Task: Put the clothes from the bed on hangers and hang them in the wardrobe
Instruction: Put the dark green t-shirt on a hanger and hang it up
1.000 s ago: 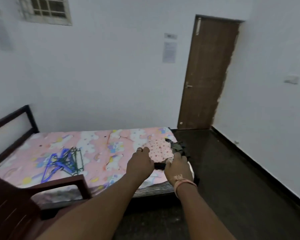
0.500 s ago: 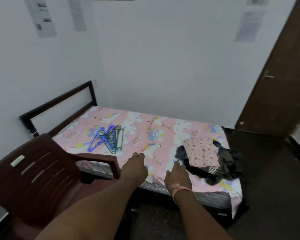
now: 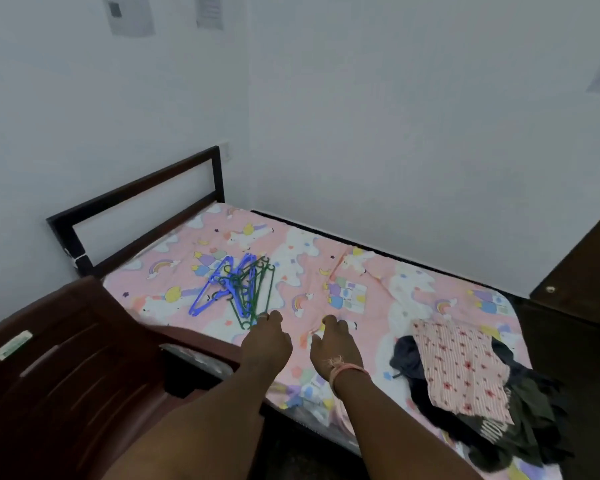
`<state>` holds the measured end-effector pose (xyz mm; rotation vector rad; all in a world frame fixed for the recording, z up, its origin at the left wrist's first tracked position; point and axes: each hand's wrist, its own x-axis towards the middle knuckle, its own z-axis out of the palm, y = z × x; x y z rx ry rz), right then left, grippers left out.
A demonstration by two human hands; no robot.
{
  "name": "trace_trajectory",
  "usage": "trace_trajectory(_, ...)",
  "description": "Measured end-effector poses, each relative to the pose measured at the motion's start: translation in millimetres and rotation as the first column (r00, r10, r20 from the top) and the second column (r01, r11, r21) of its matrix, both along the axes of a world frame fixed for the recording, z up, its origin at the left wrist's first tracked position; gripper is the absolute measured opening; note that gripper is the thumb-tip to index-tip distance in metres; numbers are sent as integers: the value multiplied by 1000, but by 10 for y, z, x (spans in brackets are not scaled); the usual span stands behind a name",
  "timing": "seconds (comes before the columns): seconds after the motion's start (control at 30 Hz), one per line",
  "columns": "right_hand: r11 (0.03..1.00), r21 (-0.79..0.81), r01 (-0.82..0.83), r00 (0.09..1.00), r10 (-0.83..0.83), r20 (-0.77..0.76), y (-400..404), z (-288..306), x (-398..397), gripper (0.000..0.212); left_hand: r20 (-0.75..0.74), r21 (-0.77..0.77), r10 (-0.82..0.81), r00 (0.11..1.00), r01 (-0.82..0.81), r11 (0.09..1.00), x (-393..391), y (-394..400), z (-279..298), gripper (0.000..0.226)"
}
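Both hands reach mid-frame toward the plastic hangers [image 3: 238,289]: left hand [image 3: 265,342] and right hand [image 3: 335,346], fingers loosely curled, hold nothing. The clothes pile [image 3: 465,386] waits lower right on the bed [image 3: 326,271].

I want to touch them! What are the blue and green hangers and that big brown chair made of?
The hangers look like plastic: thin, bright blue and green, smooth molded shapes. The chair looks like molded plastic too, dark brown and glossy with slots in its back, though painted wood cannot be ruled out.
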<state>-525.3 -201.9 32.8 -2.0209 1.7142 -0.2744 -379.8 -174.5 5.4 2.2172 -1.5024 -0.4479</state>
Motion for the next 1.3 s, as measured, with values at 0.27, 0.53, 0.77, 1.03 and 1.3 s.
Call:
trace_trajectory(0.27, 993, 82, -81, 995, 76, 63, -994, -372, 313, 37, -181, 23, 165, 970, -163, 986, 402, -971, -300, 31)
trace_trajectory(0.53, 966, 171, -192, 978, 175, 110, -2182, -743, 558, 36, -160, 84, 237, 958, -226, 971, 565, -1801, -604, 32)
trace_trajectory(0.77, 940, 274, -202, 976, 169, 139, -3023, -1334, 864, 35, -173, 148, 386, 906, -364, 920, 800, -2519, -1065, 22)
trace_trajectory(1.03, 890, 387, -241, 968, 190, 166, -3629, -2639, 1563, 35, -391, 332, 675, 625, -588, 737, 1034, -3419, -2528, 20)
trace_trajectory(1.3, 807, 564, -174, 975, 61, 213, -4015, -4216, 2182, 49, -678, 602, 685, -268, -737, 308, 1455, -3682, -4250, 88)
